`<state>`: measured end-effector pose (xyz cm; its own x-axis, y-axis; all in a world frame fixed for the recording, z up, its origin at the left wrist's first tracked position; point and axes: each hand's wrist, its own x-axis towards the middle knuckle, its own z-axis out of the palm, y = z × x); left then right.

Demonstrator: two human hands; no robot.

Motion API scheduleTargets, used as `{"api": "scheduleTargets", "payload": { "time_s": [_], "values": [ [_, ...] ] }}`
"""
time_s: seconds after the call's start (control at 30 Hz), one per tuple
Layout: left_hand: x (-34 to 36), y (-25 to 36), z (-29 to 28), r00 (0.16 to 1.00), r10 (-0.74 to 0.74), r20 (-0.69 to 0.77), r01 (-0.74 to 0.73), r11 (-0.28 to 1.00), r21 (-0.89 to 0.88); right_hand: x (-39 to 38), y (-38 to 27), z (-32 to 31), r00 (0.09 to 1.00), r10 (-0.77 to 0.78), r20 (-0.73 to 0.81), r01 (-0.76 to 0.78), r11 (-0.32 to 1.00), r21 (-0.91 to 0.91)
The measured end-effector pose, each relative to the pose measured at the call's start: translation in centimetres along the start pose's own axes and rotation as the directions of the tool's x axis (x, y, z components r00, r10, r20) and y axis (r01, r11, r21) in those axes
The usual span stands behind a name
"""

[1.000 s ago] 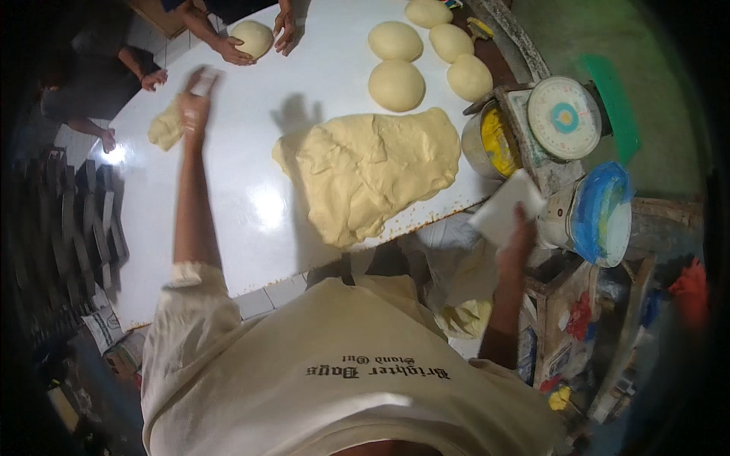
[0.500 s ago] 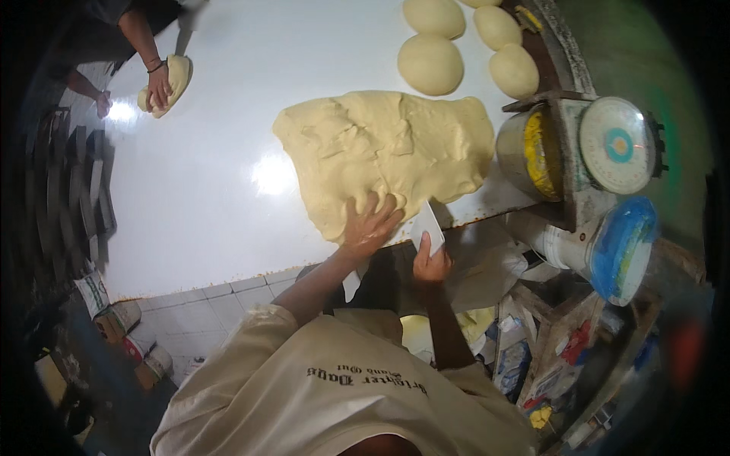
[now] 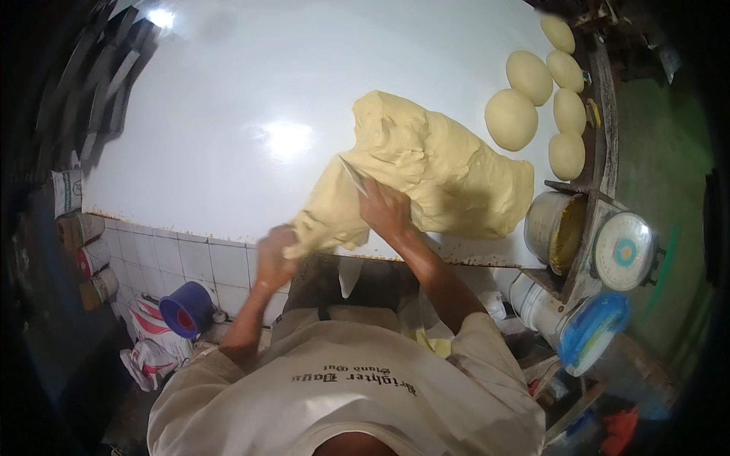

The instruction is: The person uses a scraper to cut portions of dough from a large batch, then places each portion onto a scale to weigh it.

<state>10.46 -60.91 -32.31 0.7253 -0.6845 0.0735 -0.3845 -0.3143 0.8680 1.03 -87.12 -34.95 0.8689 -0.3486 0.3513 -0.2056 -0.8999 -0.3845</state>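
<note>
A large pale yellow slab of dough lies along the near edge of the table, its surface lumpy and folded. My left hand, slightly blurred, is closed around a strip of it stretched toward the lower left, over the table's edge. In my right hand is a flat dough scraper, held upright. Its blade stands against the dough where the stretched strip joins the main mass; how deep it cuts is hidden.
Several round dough balls sit at the right of the white table. Beyond the near right corner are a pot, a dial scale and a blue-lidded bucket. Dark stacked pieces stand at left; a purple bucket is below.
My left hand went from lying spread on the dough to pulling its end leftward. My right hand brought the scraper onto the dough. The view has turned, and another person's hands have left it.
</note>
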Motion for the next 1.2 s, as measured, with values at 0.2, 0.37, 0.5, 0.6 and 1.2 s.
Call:
{"api": "scheduleTargets", "payload": {
  "time_s": [0.2,0.37,0.5,0.6,1.2],
  "values": [
    [5.5,-4.1,-8.4,0.844,-0.481,-0.235,0.504,0.863,0.043,3.0,-1.6,-1.5,0.948,0.236,0.212,-0.266,0.955,0.130],
    [8.3,0.8,-5.6,0.980,-0.110,-0.167,0.130,0.985,0.111,-8.0,-3.1,-3.7,0.959,0.266,-0.098,-0.247,0.954,0.171],
    [7.4,2.5,5.6,0.940,0.119,0.319,-0.267,0.839,0.473,-8.3,-4.4,-0.7,0.960,0.273,0.059,-0.278,0.954,0.114],
    [5.1,-1.0,5.5,0.974,0.115,0.196,-0.195,0.865,0.461,-3.3,-4.3,2.8,0.985,0.173,-0.019,-0.173,0.984,-0.041],
    [2.0,1.9,-4.1,0.964,-0.164,-0.209,0.230,0.908,0.349,11.3,-7.7,1.1,0.839,0.383,0.386,-0.435,0.899,0.053]
  ]
}}
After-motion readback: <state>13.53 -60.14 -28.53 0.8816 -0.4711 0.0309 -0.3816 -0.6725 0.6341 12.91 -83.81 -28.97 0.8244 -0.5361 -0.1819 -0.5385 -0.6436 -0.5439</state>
